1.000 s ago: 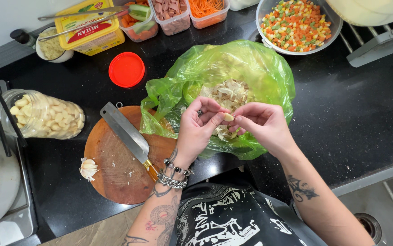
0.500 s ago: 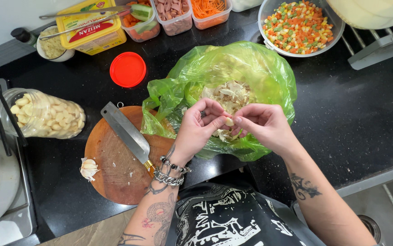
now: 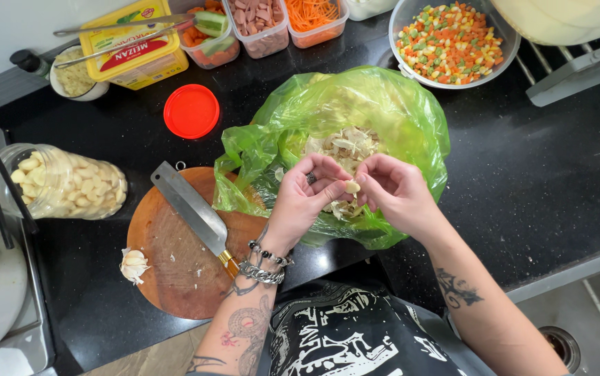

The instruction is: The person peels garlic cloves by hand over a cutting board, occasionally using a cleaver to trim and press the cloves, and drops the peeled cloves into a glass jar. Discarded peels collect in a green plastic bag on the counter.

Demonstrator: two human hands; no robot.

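Both hands, left [image 3: 307,198] and right [image 3: 397,191], pinch a garlic clove [image 3: 351,186] over the bag [image 3: 383,104] beneath; slick, it might squirt out.

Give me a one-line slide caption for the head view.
Both hands, left hand and right hand, peel a garlic clove over a green bag.

Green bag [image 3: 383,104], red lid [image 3: 191,111]

Single head-worn view, steeply down, close over the black counter [image 3: 537,181]
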